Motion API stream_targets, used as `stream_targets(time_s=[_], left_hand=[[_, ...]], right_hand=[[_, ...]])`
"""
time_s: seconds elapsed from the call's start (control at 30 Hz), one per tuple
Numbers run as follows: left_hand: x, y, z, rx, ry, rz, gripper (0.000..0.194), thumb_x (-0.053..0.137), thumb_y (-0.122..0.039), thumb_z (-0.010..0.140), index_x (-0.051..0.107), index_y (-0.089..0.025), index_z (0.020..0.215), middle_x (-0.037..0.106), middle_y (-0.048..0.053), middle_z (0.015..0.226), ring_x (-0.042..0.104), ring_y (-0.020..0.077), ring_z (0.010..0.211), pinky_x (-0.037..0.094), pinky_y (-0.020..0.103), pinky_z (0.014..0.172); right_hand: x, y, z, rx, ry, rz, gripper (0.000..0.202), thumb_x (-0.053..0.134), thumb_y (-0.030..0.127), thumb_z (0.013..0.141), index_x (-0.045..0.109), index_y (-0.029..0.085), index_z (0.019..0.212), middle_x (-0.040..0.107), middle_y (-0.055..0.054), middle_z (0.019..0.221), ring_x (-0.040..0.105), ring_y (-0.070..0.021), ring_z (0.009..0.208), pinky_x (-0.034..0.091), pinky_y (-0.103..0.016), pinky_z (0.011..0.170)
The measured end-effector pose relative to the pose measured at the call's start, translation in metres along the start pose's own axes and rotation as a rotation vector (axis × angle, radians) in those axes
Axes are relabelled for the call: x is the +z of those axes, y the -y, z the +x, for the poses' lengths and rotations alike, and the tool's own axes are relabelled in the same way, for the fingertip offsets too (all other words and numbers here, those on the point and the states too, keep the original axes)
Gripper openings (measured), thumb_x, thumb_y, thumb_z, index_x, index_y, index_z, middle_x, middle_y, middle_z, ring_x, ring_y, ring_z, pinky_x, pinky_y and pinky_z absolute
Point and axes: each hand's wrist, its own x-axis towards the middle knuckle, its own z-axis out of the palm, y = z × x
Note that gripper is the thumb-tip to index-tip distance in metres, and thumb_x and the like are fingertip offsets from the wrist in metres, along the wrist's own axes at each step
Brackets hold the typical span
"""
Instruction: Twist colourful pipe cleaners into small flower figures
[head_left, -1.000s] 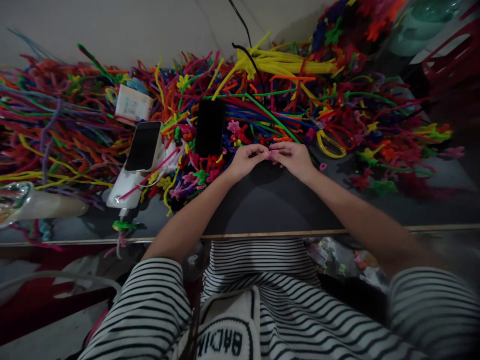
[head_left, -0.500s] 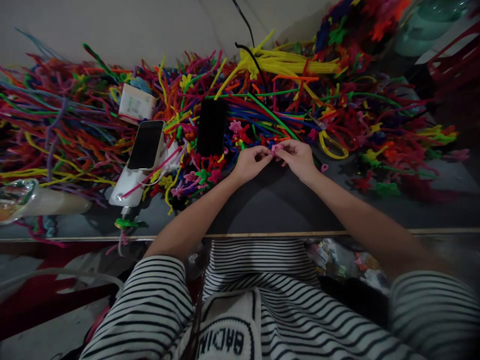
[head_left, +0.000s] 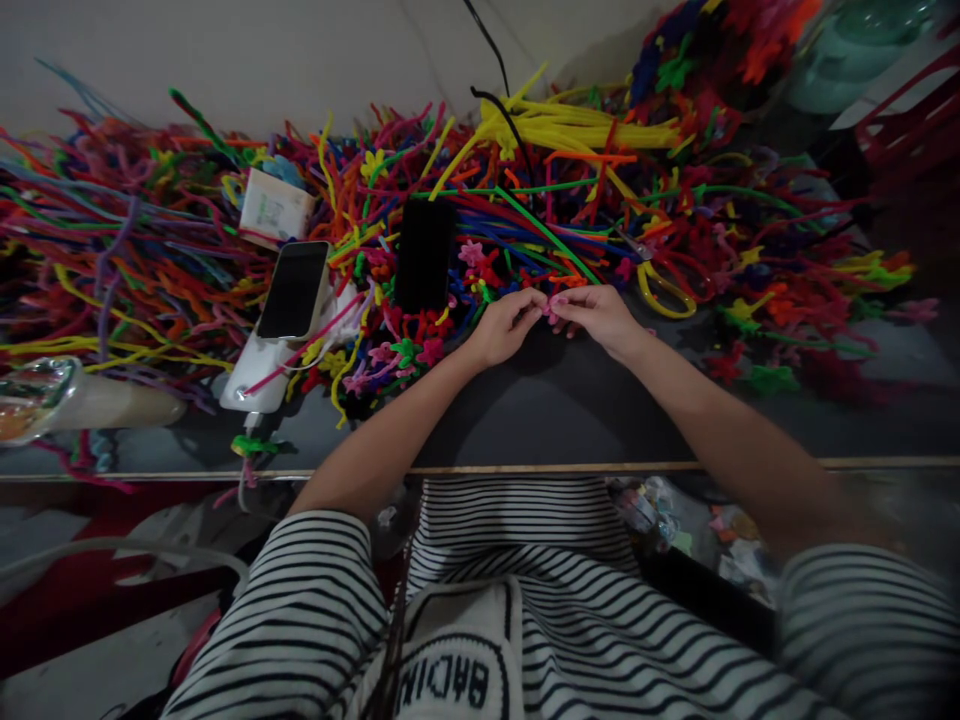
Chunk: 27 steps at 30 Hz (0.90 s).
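Note:
Between my two hands is a small pink pipe cleaner piece (head_left: pixel 551 309), bent into a compact shape and partly hidden by fingertips. My left hand (head_left: pixel 508 325) pinches it from the left side with thumb and index finger. From the right, my right hand (head_left: pixel 600 318) pinches the same piece, fingers curled. Both hands hover just over the dark table near the front of the pipe cleaner heap. Yellow-handled scissors (head_left: pixel 664 290) lie to the right of my right hand, and a black phone (head_left: pixel 424 255) lies beyond my left hand.
Piles of coloured pipe cleaners (head_left: pixel 165 240) cover the back of the table (head_left: pixel 555 420). On the left are another phone (head_left: pixel 294 290) on a white power bank (head_left: pixel 255 375), a small white box (head_left: pixel 275 207) and a plastic cup (head_left: pixel 90 400) on its side. Finished star shapes (head_left: pixel 772 378) lie at right.
Both hands stay together at the pink piece, with the fingers slightly shifted. My right hand has turned a little and now covers most of the small pink loop beside it.

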Motion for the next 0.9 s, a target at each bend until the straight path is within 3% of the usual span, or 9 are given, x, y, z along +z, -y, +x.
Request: stream_targets(time_s=[0.17, 0.37, 0.7, 0.9], left_hand=[[0.002, 0.001, -0.001, -0.104, -0.030, -0.047, 0.027, 0.053, -0.042, 0.096, 0.063, -0.017, 0.093, 0.067, 0.003, 0.084, 0.058, 0.0120, 0.072, 0.046, 0.024, 0.069], [0.004, -0.001, -0.001, -0.161, -0.135, -0.145, 0.029, 0.065, -0.044, 0.090, 0.068, -0.016, 0.095, 0.072, 0.004, 0.087, 0.062, 0.0121, 0.075, 0.050, 0.025, 0.073], [0.004, 0.001, -0.003, -0.127, -0.304, 0.085, 0.012, 0.070, -0.032, 0.090, 0.077, -0.023, 0.095, 0.077, 0.004, 0.094, 0.067, 0.0169, 0.088, 0.051, 0.032, 0.087], [0.005, 0.005, -0.006, -0.033, -0.260, 0.334, 0.022, 0.065, -0.043, 0.093, 0.077, -0.025, 0.090, 0.076, 0.004, 0.088, 0.064, 0.0197, 0.086, 0.048, 0.034, 0.082]], right_hand=[[0.002, 0.001, 0.000, 0.005, -0.055, 0.041, 0.043, 0.087, 0.055, 0.060, 0.076, 0.017, 0.076, 0.072, -0.003, 0.068, 0.063, -0.0112, 0.053, 0.044, -0.019, 0.041], [0.007, 0.001, 0.001, 0.004, -0.160, 0.069, 0.044, 0.088, 0.056, 0.057, 0.076, 0.018, 0.075, 0.072, -0.002, 0.066, 0.062, -0.0103, 0.049, 0.043, -0.018, 0.038], [0.008, 0.002, -0.003, -0.034, -0.123, -0.002, 0.043, 0.082, 0.058, 0.068, 0.077, 0.016, 0.076, 0.076, -0.008, 0.078, 0.062, -0.0106, 0.051, 0.045, -0.022, 0.040], [0.011, -0.001, -0.004, -0.042, -0.193, -0.038, 0.038, 0.080, 0.054, 0.072, 0.077, 0.017, 0.076, 0.075, -0.006, 0.074, 0.062, -0.0113, 0.051, 0.045, -0.022, 0.041]])
